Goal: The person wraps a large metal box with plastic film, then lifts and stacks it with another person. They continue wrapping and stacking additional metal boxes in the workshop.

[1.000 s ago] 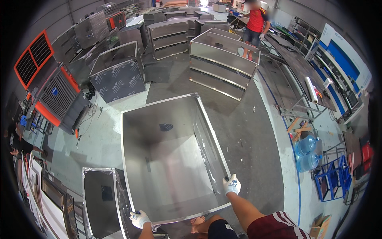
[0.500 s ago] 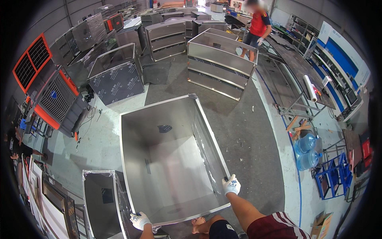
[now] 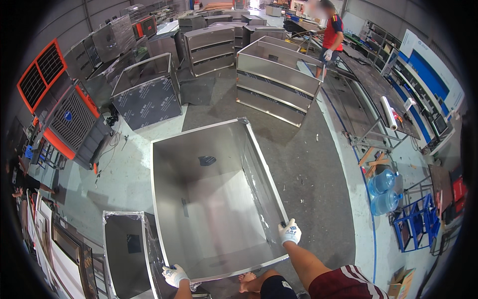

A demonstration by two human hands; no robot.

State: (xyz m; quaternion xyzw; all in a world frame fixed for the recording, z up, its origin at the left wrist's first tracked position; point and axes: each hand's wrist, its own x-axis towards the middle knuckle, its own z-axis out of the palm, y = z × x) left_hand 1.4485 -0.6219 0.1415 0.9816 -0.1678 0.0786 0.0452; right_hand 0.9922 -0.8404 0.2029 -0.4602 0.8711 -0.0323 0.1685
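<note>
Gripping the large open steel cabinet shell [image 3: 214, 199] at its near edge: my right hand [image 3: 289, 232], gloved, is closed on the right rim; my left hand [image 3: 175, 275], gloved, clasps the near left corner. Shell stands on the floor [image 3: 318, 169], just beside a film-wrapped panel [image 3: 127, 251].

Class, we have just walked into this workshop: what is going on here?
A person in white gloves holds a large open stainless steel cabinet shell standing on the concrete floor. The left hand grips its near left corner, the right hand its right rim. Similar steel cabinets stand behind, where another person in a red shirt works at a bench.
</note>
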